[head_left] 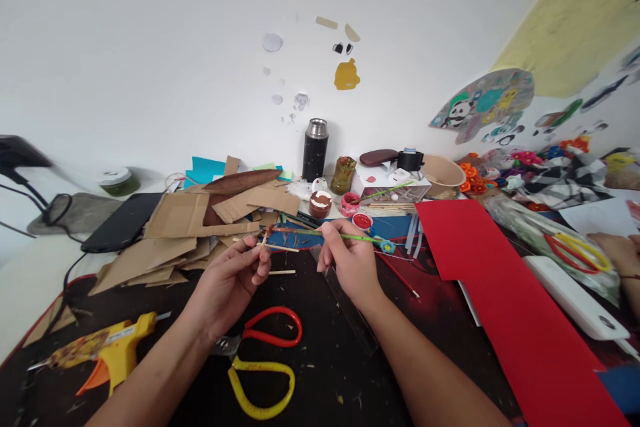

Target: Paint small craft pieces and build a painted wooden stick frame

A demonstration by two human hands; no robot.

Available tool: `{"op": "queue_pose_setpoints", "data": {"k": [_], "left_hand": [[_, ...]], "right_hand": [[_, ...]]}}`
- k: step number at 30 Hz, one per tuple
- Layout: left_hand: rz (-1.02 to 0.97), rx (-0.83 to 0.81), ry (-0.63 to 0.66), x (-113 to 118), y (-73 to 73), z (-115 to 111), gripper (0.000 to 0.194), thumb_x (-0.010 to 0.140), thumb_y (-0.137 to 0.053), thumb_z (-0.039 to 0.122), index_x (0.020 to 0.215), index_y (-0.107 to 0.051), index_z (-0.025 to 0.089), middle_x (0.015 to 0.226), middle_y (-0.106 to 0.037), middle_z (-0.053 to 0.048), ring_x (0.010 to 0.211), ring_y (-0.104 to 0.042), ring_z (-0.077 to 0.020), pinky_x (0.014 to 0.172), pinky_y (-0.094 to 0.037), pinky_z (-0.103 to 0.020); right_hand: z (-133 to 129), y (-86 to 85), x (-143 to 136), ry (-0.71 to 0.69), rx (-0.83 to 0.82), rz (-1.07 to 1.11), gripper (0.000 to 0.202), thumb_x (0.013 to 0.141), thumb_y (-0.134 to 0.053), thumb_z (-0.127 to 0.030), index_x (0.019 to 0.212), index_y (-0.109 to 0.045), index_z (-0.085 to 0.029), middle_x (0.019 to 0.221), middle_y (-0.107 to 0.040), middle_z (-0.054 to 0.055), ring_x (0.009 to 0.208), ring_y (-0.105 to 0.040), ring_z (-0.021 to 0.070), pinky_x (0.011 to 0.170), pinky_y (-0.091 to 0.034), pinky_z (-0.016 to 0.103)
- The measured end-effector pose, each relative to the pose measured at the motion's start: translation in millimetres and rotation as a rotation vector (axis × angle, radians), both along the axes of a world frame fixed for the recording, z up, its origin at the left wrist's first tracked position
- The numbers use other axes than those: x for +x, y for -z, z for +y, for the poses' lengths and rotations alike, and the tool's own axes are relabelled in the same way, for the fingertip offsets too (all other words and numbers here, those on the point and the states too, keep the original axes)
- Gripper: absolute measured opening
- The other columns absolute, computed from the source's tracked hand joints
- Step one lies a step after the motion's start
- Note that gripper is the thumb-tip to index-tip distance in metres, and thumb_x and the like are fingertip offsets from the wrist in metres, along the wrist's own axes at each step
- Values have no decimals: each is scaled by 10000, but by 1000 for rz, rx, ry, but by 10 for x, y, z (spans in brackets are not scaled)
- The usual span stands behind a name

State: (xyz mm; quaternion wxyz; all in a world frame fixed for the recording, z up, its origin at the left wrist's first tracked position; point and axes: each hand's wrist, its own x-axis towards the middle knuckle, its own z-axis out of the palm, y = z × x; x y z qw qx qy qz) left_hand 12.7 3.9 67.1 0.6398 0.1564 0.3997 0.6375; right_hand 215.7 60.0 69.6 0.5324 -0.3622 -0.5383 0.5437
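Observation:
My left hand (235,280) is closed in a pinch on thin wooden sticks (284,248) that cross near the fingertips; part of them is hidden by the fingers. My right hand (347,263) grips a paintbrush (361,237) with a green handle. Its brownish tip points left and meets or nearly meets the sticks; I cannot tell which. Behind the hands stand a jar of brown paint (320,204), a jar of pink paint (350,204) and a small dish of red paint (363,221). A loose stick (283,272) lies beside my left hand.
Scissors (299,330) and a yellow glue gun (127,347) lie in front. A clear ruler (353,313) is between my forearms. Cardboard pieces (145,260) pile up left, red card (480,280) lies right. A black flask (315,150) stands behind. Another person's hand (617,250) shows far right.

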Motion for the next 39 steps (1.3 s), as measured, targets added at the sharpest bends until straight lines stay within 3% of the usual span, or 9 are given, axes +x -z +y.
{"op": "queue_pose_setpoints", "data": {"k": [9,13,19,25,39], "left_hand": [[-140,-20,66,-2,-32,-12,194,756,-764,-4,870,-681,129,691,-612,-2,540,-541,-81,455,-480,-147],[-121,-37,59,3,-31,-4,238,715,-814,19,877,-685,136,694,-642,-3,540,-547,-77,470,-485,-147],[159,32,-26,36,17,16,481,621,-1026,244,878,-624,190,736,-752,-28,591,-631,-117,517,-499,-177],[431,120,-72,48,104,17,601,624,-1046,451,903,-568,217,746,-782,-8,604,-663,-127,551,-491,-201],[653,133,-79,53,52,21,550,692,-960,483,906,-512,246,694,-755,28,602,-673,-152,579,-511,-253]], "right_hand": [[21,-10,2,36,-17,-28,526,919,-755,-715,796,-622,-222,455,-510,-94,385,-589,121,409,-418,198],[54,-16,25,86,-35,4,560,896,-749,-757,813,-617,-220,465,-507,-99,384,-599,125,404,-425,199],[55,-6,29,78,-37,20,554,898,-754,-751,834,-635,-213,470,-508,-101,387,-600,121,407,-424,195],[47,8,23,65,-35,30,544,899,-764,-738,848,-651,-208,470,-511,-102,383,-591,116,409,-416,190],[-38,44,-30,-19,42,-104,427,989,-709,-607,817,-638,-222,450,-537,-81,393,-572,125,450,-397,216]]}}
